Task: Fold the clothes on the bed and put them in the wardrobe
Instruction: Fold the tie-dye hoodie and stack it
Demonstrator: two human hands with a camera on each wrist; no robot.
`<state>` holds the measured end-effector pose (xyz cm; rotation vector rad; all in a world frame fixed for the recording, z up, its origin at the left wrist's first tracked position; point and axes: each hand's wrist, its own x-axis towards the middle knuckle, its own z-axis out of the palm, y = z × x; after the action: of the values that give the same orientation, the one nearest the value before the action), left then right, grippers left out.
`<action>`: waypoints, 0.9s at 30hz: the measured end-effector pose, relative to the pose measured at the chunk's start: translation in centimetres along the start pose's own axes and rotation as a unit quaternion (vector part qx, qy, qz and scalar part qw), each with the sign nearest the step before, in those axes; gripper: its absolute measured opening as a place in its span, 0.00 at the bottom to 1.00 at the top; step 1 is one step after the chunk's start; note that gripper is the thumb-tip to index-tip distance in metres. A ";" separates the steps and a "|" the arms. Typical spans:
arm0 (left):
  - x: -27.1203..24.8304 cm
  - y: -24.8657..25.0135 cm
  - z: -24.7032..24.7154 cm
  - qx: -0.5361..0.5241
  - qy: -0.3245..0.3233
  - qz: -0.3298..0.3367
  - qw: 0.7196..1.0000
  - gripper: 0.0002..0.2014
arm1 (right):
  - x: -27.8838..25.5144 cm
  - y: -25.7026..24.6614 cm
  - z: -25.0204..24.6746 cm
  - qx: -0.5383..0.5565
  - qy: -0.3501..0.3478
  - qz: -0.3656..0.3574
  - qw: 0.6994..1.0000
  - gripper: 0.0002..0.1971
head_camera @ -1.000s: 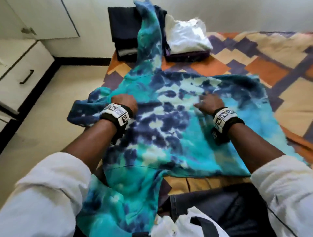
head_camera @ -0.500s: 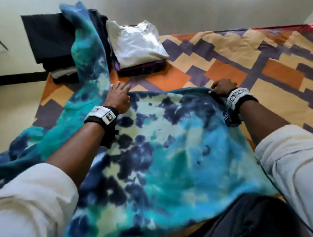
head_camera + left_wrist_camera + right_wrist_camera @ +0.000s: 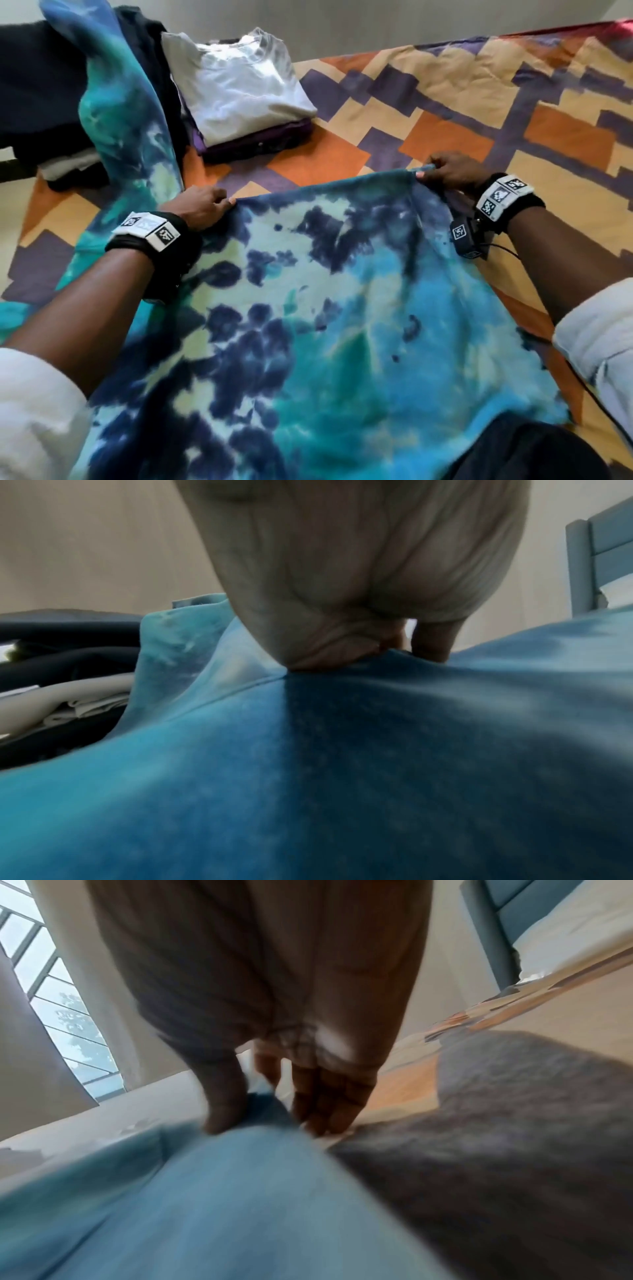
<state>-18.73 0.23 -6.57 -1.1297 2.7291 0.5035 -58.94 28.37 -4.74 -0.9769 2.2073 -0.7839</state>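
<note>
The patchwork bed [image 3: 445, 144] lies under my tie-dye garment [image 3: 308, 325], spread flat before me. Beyond it sits a folded white shirt [image 3: 239, 89]. My left hand [image 3: 198, 209] and right hand [image 3: 452, 171] each pinch its far edge.

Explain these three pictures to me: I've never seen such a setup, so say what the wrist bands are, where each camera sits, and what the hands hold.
No machine here: a person folds laundry wearing cameras. The wide picture comes from the head; the two close ones from cameras strapped to each wrist under the marker bands. The left hand and right hand each pinch the far edge of a tie-dye garment spread on the patterned bedspread. Behind lies a folded white shirt on a purple one.
</note>
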 end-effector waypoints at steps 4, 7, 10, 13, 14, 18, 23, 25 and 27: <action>1.3 0.6 -0.3 0.042 0.102 0.012 0.994 0.15 | 2.1 -0.6 -0.2 -0.056 0.161 -0.029 0.985 0.06; 0.7 2.0 1.3 0.111 0.102 0.011 0.989 0.14 | 2.8 -0.9 2.4 -0.196 0.154 0.027 0.968 0.08; -1.1 2.9 1.8 0.153 0.135 0.006 0.979 0.13 | 1.5 -2.5 3.6 -0.271 0.166 0.087 0.944 0.24; -4.5 4.1 0.7 0.133 0.140 0.000 0.981 0.14 | -1.9 -4.4 4.2 -0.283 0.204 0.006 0.937 0.27; -5.9 4.4 0.8 0.119 0.118 -0.003 0.986 0.11 | -3.6 -4.7 4.6 -0.256 0.171 -0.047 0.950 0.21; -12.6 3.8 4.1 0.106 -0.080 -0.024 0.991 0.13 | -11.5 -2.9 6.2 -0.281 -0.112 -0.056 0.951 0.08; -20.7 4.1 5.6 0.050 -0.091 -0.019 0.994 0.30 | -19.0 -0.2 4.7 -0.318 -0.130 -0.069 0.937 0.29; -25.2 5.7 6.5 0.057 -0.065 0.023 0.996 0.34 | -22.9 0.6 4.0 -0.312 -0.102 -0.126 0.936 0.26; -30.2 8.0 7.8 0.040 -0.014 0.090 0.995 0.27 | -26.7 2.1 3.5 -0.306 -0.066 -0.201 0.928 0.12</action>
<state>-2.96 28.21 -4.08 -0.8565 2.8139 0.4241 -42.64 49.54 -1.09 -1.7665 2.1940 -0.1579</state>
